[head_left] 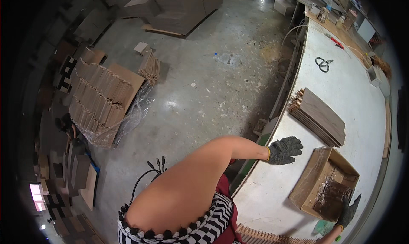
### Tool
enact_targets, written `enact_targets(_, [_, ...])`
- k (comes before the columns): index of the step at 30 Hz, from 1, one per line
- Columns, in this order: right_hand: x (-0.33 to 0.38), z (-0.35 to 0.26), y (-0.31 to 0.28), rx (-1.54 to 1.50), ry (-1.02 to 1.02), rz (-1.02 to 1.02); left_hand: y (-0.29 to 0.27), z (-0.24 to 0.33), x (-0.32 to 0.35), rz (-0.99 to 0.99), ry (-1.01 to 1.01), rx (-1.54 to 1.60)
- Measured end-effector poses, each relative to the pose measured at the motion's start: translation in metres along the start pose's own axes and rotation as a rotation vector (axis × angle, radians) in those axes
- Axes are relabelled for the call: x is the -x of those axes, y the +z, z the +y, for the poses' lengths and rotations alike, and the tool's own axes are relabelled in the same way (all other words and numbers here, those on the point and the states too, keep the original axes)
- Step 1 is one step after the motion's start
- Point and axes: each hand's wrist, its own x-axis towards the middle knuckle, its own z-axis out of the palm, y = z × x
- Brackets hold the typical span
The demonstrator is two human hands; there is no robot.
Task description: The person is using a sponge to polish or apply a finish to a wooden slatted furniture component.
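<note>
Working at the right rim of the cardboard box (309,182) with the gloved right hand (348,211), with fingers apart; impossible to tell whether clamped on it. Best done, likely, by steadying its left wall with the gloved left hand (285,150), outstretched and apparently empty off the far-left corner, with fingers slightly spread. Just beyond the box, blocking any forward slide: stacked boards (320,117). Farther past it: black scissors (324,65), then a red-handled tool (336,41).

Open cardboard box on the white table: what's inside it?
In the cardboard box are a glossy brown item, too unclear to identify, and small whitish scraps. What lies beneath them is covered; the right gloved hand also hides part of one corner.
</note>
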Motion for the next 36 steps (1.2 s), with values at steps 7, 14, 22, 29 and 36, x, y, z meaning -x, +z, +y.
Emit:
enact_targets(7, [-0.020,0.041,0.028,-0.402,0.031,-0.228,0.009,0.001,0.001,0.064,0.015,0.007])
enact_targets(14, [-0.026,0.030,0.035,-0.296,0.003,-0.165,0.017,-0.003,0.001,0.071,0.023,0.028])
enact_targets(22, [-0.029,0.027,0.022,-0.260,-0.020,-0.138,0.025,-0.009,0.002,0.102,0.061,-0.012])
enact_targets(29, [-0.029,0.023,-0.034,-0.411,-0.015,-0.198,0.027,-0.010,0.002,0.122,0.076,-0.015])
enact_targets(36, [0.020,-0.075,-0.118,0.240,0.033,0.055,0.021,-0.006,0.001,0.052,0.042,-0.041])
